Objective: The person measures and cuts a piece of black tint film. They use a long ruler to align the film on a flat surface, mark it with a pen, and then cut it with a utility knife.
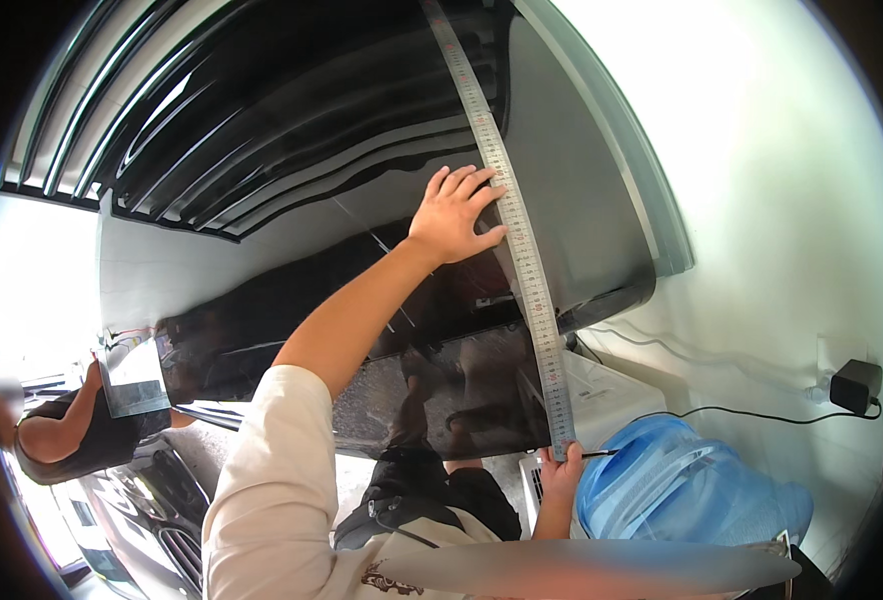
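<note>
A long steel ruler (520, 232) runs from the top of the view towards my body, lying over a glossy black panel (449, 375) that mirrors its surroundings. My left hand (456, 214) reaches across from the left, its fingers spread and their tips at the ruler's left edge. At the ruler's near end is my right hand (561, 469), with thumb and fingers gripping that end. A thin dark pen-like tool (599, 453) sticks out from the same hand to the right; the hand partly hides it.
Glossy black strips (186, 161) extend at the upper left. Another person (63, 435) is at the far left, beside a pale rectangular panel (134, 379). A blue water jug (681, 487), a white appliance (606, 394) and a plugged-in black power adapter (855, 387) with its cable lie right.
</note>
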The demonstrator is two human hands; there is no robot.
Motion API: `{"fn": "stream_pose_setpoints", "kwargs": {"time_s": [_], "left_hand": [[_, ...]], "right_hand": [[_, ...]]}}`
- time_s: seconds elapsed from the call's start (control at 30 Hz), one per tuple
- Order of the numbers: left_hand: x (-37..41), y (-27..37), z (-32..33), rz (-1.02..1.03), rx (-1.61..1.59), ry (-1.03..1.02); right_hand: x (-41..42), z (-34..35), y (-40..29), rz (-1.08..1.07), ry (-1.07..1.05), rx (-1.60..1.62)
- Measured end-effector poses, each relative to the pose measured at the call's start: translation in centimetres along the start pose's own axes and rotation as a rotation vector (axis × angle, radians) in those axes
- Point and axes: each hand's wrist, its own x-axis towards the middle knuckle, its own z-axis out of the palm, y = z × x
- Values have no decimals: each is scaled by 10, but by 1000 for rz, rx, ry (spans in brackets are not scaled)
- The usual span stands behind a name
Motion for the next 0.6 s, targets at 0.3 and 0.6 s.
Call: {"fn": "stream_pose_setpoints", "kwargs": {"time_s": [0.3,0.6], "left_hand": [[1,-2,2,-7,22,-26],[2,1,0,-10,15,-12]], "right_hand": [[-1,18,-9,-94,-108,-64],[-55,9,51,-180,201,-525]]}}
